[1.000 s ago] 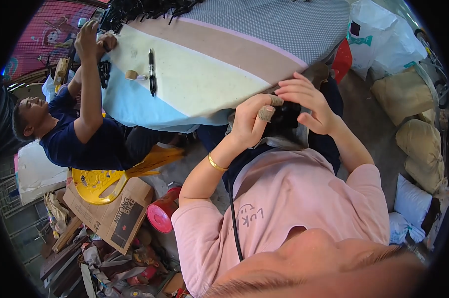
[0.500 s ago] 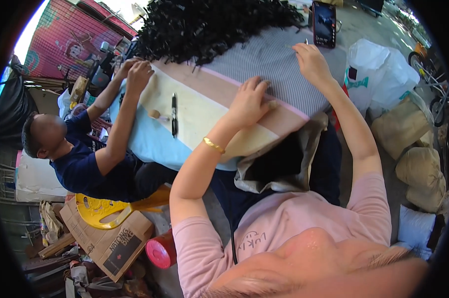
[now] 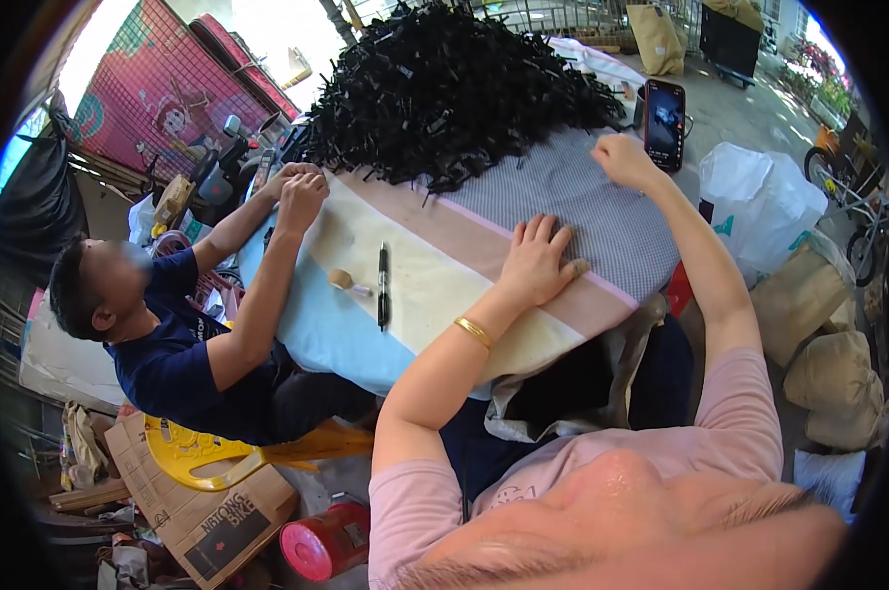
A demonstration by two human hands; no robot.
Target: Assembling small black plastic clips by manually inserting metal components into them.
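My left hand (image 3: 541, 261) lies on the cloth-covered table (image 3: 454, 256), palm down with fingers spread and nothing in them. A gold bangle (image 3: 473, 331) circles that wrist. My right hand (image 3: 623, 159) is curled closed above the striped grey cloth, beside the phone (image 3: 664, 126); whatever is in its fingers is hidden. Just beyond my hands rises a large heap of small black strip-like pieces (image 3: 454, 93). A black pen (image 3: 383, 285) rests on the cream stripe, with a small bottle with a round brown top (image 3: 341, 279) beside it.
Across the left side a person in a dark shirt (image 3: 184, 315) works with both hands together at the table edge. An open sack (image 3: 562, 393) hangs at my lap. White plastic bags (image 3: 759, 206) and tan sacks (image 3: 832, 369) stand at right; a red bucket (image 3: 326, 541) stands lower left.
The view has shifted, showing more of the black heap. My left hand's fingers have spread flat on the cloth. My right hand has curled closed; a thin tip at its fingers no longer shows.
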